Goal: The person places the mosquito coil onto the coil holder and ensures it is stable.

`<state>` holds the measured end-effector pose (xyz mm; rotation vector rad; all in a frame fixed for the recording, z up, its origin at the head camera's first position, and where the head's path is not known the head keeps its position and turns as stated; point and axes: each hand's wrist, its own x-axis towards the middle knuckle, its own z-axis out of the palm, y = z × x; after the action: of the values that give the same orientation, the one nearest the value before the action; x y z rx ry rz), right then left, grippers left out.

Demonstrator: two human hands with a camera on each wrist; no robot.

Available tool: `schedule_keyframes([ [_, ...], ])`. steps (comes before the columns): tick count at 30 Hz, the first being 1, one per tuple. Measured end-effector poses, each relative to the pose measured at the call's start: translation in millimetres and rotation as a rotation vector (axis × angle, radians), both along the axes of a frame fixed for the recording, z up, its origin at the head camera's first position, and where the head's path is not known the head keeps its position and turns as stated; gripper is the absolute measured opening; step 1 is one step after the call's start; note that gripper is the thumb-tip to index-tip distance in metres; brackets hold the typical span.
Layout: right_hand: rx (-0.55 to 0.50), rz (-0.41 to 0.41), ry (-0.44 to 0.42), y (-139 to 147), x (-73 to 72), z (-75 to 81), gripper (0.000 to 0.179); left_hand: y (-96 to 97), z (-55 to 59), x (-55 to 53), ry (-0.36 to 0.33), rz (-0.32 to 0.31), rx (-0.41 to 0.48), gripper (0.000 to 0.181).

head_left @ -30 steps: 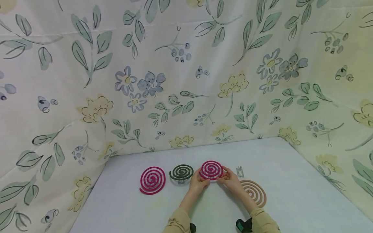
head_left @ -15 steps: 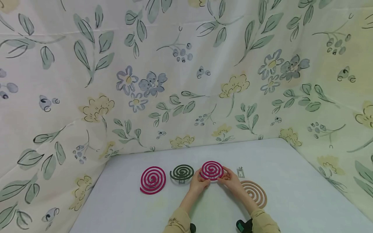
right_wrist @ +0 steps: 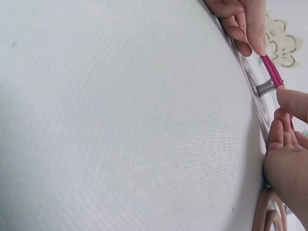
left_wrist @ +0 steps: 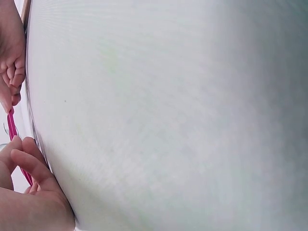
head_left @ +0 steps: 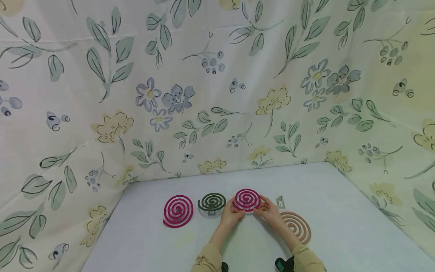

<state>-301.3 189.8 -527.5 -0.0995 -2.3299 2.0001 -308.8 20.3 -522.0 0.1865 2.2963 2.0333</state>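
Note:
Both hands hold a magenta mosquito coil (head_left: 247, 200) level above the white table. My left hand (head_left: 232, 214) pinches its left edge, and my right hand (head_left: 268, 212) pinches the opposite edge. Seen edge-on in the right wrist view, the same coil (right_wrist: 273, 72) sits at a small grey metal stand (right_wrist: 264, 87); whether it is fixed on the stand I cannot tell. A dark green coil (head_left: 212, 201) rests raised on its own metal stand (head_left: 211, 212) left of the hands. Farther left is another magenta coil (head_left: 178, 210).
A tan coil (head_left: 300, 226) lies on the table (head_left: 153, 249), partly behind the right forearm. Beyond the right hand lies a loose metal stand (head_left: 280, 202). Floral cloth (head_left: 217, 83) rises at the back and both sides of the table.

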Motion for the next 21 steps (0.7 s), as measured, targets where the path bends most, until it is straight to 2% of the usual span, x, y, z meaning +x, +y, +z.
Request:
schedule_keyframes([
  [9,-0.004,0.004,0.013,-0.2,1.7,1.2,0.065,0.5,2.4,1.1,-0.021,0.005,-0.008,0.067],
  [21,-0.010,-0.003,-0.006,-2.1,3.9,5.7,0.067,-0.8,4.5,3.7,0.005,-0.012,0.005,0.066],
])
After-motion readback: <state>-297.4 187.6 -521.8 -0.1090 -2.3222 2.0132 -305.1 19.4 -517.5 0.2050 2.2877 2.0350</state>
